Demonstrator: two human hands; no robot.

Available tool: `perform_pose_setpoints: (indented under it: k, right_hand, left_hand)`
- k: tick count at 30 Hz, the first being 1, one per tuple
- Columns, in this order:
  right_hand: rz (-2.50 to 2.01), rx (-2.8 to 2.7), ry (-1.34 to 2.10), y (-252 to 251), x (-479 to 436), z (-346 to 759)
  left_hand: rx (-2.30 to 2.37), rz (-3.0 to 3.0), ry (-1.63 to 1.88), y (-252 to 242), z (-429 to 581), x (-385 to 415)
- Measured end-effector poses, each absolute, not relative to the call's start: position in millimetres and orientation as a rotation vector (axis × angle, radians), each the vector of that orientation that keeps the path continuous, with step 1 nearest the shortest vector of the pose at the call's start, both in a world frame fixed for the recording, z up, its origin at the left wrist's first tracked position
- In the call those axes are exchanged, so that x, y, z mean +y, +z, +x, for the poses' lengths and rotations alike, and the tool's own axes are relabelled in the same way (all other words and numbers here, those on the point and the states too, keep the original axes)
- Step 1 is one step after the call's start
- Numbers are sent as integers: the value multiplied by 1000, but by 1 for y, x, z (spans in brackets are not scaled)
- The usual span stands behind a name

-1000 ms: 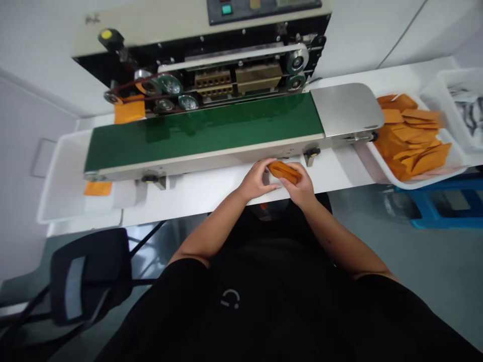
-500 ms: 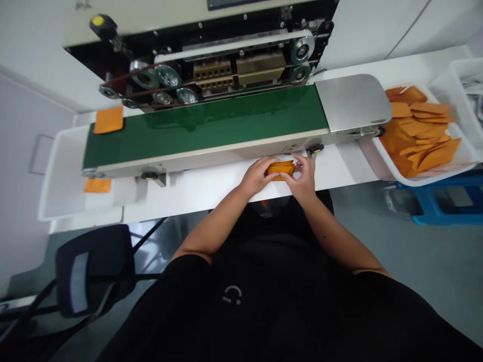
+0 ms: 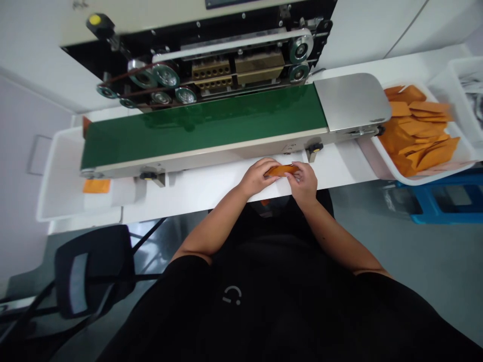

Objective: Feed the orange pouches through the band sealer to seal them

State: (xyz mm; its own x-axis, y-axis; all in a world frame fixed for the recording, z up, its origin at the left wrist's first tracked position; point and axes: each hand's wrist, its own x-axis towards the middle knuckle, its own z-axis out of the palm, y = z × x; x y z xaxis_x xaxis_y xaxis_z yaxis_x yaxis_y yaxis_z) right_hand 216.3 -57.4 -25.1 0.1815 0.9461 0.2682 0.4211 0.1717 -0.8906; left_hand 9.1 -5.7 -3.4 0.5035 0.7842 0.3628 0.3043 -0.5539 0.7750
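Both my hands grip a small orange pouch (image 3: 281,170) above the white table, just in front of the sealing machine's green conveyor belt (image 3: 204,125). My left hand (image 3: 257,177) pinches its left end and my right hand (image 3: 304,180) pinches its right end. The pouch is seen nearly edge-on, so its face is hidden. The belt itself carries nothing.
A white bin (image 3: 385,163) of several orange pouches (image 3: 418,133) stands at the right, beside another white bin (image 3: 458,93). A white tray (image 3: 56,201) at the belt's left end holds an orange pouch (image 3: 96,186). A black chair (image 3: 90,269) is at lower left, a blue crate (image 3: 449,201) at right.
The orange pouch riding at the belt's left end has dropped off out of sight. My hands turned the held pouch flatter, nearly edge-on, staying at the same spot.
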Motion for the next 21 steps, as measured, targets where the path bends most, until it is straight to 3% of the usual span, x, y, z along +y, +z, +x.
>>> perform_pose_setpoints:
  k: [11,16,21]
  right_hand:
    - [-1417,-1138,684,-8,-72,223]
    - [-1122,-925,769,59,-56,232]
    - [-1121,-911,947,128,16,267]
  left_hand:
    - [1093,2094,872,-3,10,-6]
    - [1085,2091,855,-3,11,-5]
    - [1071,2079,858,-2,11,-5]
